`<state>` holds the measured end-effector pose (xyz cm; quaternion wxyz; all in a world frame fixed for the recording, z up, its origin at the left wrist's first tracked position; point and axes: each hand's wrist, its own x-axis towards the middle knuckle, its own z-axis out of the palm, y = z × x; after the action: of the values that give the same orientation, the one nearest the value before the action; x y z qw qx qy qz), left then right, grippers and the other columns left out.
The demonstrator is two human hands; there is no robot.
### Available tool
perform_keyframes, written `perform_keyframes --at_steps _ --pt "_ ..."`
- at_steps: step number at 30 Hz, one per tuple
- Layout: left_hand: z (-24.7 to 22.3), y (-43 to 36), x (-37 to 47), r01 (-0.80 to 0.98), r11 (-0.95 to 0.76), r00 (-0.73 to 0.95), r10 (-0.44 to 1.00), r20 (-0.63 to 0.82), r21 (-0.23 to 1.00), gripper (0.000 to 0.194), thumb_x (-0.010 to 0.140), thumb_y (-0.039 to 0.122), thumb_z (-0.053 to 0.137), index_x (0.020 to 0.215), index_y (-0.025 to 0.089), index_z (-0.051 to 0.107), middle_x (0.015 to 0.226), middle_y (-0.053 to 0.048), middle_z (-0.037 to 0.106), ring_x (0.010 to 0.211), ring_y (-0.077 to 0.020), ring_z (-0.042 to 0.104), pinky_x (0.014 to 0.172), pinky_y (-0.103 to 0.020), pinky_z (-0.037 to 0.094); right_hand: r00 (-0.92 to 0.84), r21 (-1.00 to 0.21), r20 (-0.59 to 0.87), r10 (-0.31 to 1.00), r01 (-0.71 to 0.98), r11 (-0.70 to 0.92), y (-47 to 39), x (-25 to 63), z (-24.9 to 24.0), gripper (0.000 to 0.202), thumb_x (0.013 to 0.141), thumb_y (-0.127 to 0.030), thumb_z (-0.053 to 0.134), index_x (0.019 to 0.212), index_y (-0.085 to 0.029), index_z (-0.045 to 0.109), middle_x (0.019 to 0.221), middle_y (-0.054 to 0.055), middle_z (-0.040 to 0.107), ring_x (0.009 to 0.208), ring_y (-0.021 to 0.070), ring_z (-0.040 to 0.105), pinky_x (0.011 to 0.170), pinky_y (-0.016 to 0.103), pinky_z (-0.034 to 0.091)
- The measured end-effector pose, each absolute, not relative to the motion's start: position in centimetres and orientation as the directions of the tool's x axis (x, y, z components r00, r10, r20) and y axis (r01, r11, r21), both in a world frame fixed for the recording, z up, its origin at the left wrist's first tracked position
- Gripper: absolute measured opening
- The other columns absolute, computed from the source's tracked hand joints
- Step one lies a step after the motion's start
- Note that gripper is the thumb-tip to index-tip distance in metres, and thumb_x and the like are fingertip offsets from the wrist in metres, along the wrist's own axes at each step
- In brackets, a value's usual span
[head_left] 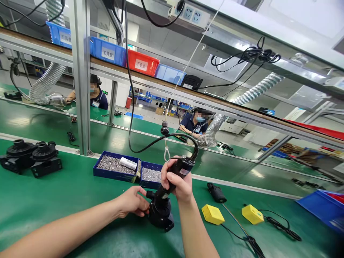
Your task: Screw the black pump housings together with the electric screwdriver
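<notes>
A black electric screwdriver point(176, 172) with a coiled cord end is gripped by my right hand point(180, 181), fingers wrapped round its body. It tilts down onto a round black housing point(160, 214) on the green bench. My left hand point(135, 201) is at the left side of that housing, its fingers bent against it; the fingertips are partly hidden. Behind my hands stand two blue trays of small metal screws, the left tray point(115, 172) with a white label lying in it and the right tray point(151, 175).
More black housings point(45, 157) sit at the left. Yellow blocks point(213, 214), a black device point(216, 192) and cables lie to the right, near a blue bin point(321, 209). A metal post point(82, 79) and shelf rise behind; two people sit beyond.
</notes>
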<state>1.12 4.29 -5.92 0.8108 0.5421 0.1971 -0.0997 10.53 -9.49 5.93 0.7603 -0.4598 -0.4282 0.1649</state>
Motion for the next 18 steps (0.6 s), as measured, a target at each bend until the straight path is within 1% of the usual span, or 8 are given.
perform_keyframes --at_steps 3,6,9,11,14,18 --pt "-5.9 4.2 0.9 0.351 0.358 0.924 0.014 -0.381 0.865 0.073 0.038 0.019 0.094 0.096 0.02 0.049 0.079 -0.006 0.076 0.068 -0.0198 0.068 0.06 -0.029 0.053 0.504 -0.86 0.465 0.728 0.063 0.507 -9.3 11.0 5.3 0.036 0.078 -0.039 0.083 0.094 -0.024 0.055 0.066 -0.002 0.066 0.037 0.0094 0.046 0.038 0.021 0.037" --pt "-6.2 3.8 0.9 0.371 0.39 0.915 0.002 -0.403 0.843 0.082 0.034 0.025 0.1 0.099 0.02 0.05 0.073 -0.001 0.072 0.065 -0.0155 0.064 0.064 -0.029 0.052 0.482 -0.869 0.445 0.755 0.031 0.493 -9.0 11.3 4.9 0.038 0.077 -0.041 0.083 0.093 -0.024 0.053 0.064 -0.003 0.064 0.037 0.0091 0.045 0.036 0.021 0.036" --pt "-6.5 3.2 0.9 0.364 0.392 0.911 0.04 -0.411 0.845 0.091 0.031 0.035 0.105 0.101 0.021 0.05 0.069 0.005 0.066 0.064 -0.0142 0.061 0.063 -0.028 0.049 0.495 -0.886 0.418 0.762 0.036 0.462 -8.8 11.4 4.6 0.043 0.075 -0.045 0.085 0.092 -0.024 0.051 0.063 -0.003 0.064 0.036 0.0096 0.045 0.035 0.021 0.035" --pt "-6.6 2.8 0.8 0.34 0.351 0.918 0.076 -0.389 0.872 0.093 0.033 0.043 0.106 0.103 0.022 0.049 0.068 0.007 0.063 0.063 -0.0136 0.058 0.059 -0.026 0.045 0.49 -0.892 0.41 0.769 0.041 0.45 -8.7 11.5 4.4 0.045 0.074 -0.046 0.085 0.092 -0.024 0.051 0.063 -0.003 0.064 0.037 0.0097 0.045 0.036 0.021 0.036" --pt "-6.6 1.9 0.9 0.325 0.289 0.921 0.117 -0.371 0.9 0.09 0.04 0.051 0.104 0.105 0.023 0.048 0.065 0.011 0.057 0.062 -0.013 0.054 0.053 -0.024 0.041 0.456 -0.889 0.423 0.783 0.04 0.457 -8.5 11.5 4.3 0.041 0.077 -0.042 0.085 0.093 -0.023 0.052 0.065 -0.003 0.066 0.038 0.0094 0.047 0.038 0.022 0.039" --pt "-6.5 1.0 0.9 0.302 0.251 0.92 0.177 -0.35 0.92 0.082 0.048 0.052 0.101 0.103 0.023 0.047 0.061 0.012 0.05 0.06 -0.0126 0.049 0.047 -0.023 0.038 0.436 -0.878 0.444 0.783 0.035 0.478 -8.4 11.6 4.4 0.039 0.078 -0.04 0.084 0.093 -0.023 0.052 0.066 -0.002 0.067 0.037 0.0092 0.048 0.038 0.022 0.039"
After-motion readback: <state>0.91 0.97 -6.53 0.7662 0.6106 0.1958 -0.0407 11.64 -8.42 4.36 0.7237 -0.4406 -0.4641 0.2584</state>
